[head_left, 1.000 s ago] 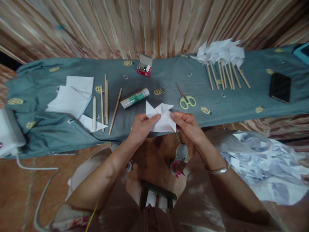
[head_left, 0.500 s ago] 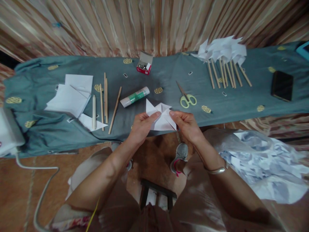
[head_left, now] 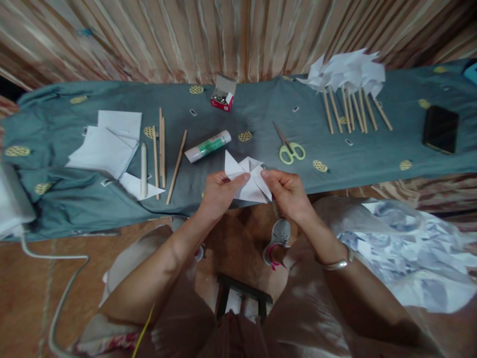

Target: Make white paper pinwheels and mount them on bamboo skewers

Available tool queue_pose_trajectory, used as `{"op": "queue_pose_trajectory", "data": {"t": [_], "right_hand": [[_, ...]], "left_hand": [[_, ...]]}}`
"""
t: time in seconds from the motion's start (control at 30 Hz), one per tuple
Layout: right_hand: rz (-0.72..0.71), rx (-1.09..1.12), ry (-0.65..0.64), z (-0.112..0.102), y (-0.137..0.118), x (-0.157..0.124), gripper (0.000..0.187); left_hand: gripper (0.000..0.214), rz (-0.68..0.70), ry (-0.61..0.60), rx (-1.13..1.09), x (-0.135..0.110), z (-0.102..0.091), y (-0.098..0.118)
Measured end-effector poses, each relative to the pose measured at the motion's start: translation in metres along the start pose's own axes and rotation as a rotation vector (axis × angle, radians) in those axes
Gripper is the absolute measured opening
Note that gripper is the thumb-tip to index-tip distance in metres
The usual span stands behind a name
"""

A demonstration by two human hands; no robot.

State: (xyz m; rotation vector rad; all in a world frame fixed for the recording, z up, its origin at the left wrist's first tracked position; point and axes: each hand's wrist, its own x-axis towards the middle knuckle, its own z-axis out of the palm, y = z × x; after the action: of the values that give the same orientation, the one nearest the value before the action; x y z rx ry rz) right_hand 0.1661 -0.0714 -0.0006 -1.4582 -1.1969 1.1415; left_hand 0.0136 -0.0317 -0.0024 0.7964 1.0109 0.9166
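A white paper pinwheel (head_left: 249, 185) with folded-in blades is held between my two hands at the table's front edge. My left hand (head_left: 220, 193) pinches its left side, the thumb pressed near the centre. On the right side, my right hand (head_left: 286, 189) grips a blade between thumb and fingers. Just beyond the pinwheel lie a glue stick (head_left: 208, 146) with a green label and scissors (head_left: 288, 146) with pale green handles. Farther back, a small red box (head_left: 222, 102) stands open with shiny metal pieces inside.
Left on the table (head_left: 238, 114) are paper sheets (head_left: 106, 149), several wooden sticks (head_left: 176, 166) and a white pointed rod (head_left: 143, 169). Finished pinwheels (head_left: 345, 74) on sticks and a black phone (head_left: 440, 129) lie right. A plastic bag (head_left: 410, 253) of paper pieces sits below.
My view has shifted slightly. Both hands keep hold of the pinwheel in nearly the same spot; the left thumb has slid a little toward its centre.
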Motion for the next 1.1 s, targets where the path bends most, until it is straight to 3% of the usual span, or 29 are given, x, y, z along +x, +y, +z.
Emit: {"op": "queue_pose_trajectory", "data": {"t": [0.17, 0.27, 0.4, 0.53, 0.77, 1.1], "right_hand": [[-0.048, -0.101, -0.011, -0.002, -0.002, -0.003, 0.049], [-0.107, -0.194, 0.052, -0.005, -0.002, -0.006, 0.036], [-0.291, -0.276, 0.201, -0.011, -0.007, -0.013, 0.021], [-0.445, -0.393, 0.153, -0.013, -0.013, -0.019, 0.023], [-0.459, -0.435, 0.055, -0.011, -0.013, -0.019, 0.010], [-0.452, -0.463, 0.144, 0.000, -0.012, -0.010, 0.012]], "left_hand": [[0.029, 0.011, 0.001, 0.014, 0.000, -0.001, -0.001], [0.028, 0.010, 0.018, 0.006, 0.002, -0.002, 0.000], [0.030, -0.006, 0.051, -0.077, 0.007, -0.004, 0.003], [0.029, -0.022, 0.043, -0.103, 0.008, -0.003, 0.006], [0.031, -0.017, 0.048, -0.066, 0.006, -0.001, 0.005], [0.021, 0.041, 0.061, -0.017, 0.000, 0.005, 0.003]]}}
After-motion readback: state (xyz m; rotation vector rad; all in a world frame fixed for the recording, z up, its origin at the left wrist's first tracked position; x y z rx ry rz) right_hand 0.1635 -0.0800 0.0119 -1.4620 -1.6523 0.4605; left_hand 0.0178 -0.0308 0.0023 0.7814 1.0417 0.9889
